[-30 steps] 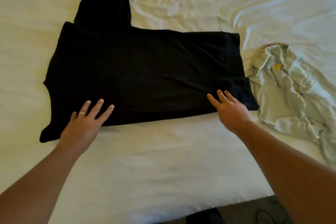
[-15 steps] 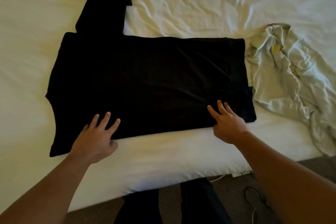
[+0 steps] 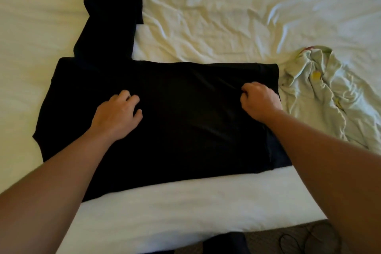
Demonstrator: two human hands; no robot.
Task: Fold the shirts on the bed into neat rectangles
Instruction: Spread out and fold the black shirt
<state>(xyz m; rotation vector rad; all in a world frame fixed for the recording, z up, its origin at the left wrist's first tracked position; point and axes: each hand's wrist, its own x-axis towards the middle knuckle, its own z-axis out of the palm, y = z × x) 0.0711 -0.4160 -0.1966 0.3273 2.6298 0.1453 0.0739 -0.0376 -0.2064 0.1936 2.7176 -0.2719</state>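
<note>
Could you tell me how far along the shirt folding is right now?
Partly done: the black shirt lies flat with its near side folded in, one sleeve still sticking out. Left hand and right hand are on its middle. The pale shirt remains crumpled, untouched.

I see soft, dim, yellowish light, brighter across the far right of the bed (image 3: 226, 16), where creases cast gentle shadows. The black shirt (image 3: 185, 119) reads as a near-featureless dark mass. Both forearms look stretched and slightly soft at the near edges.
</note>
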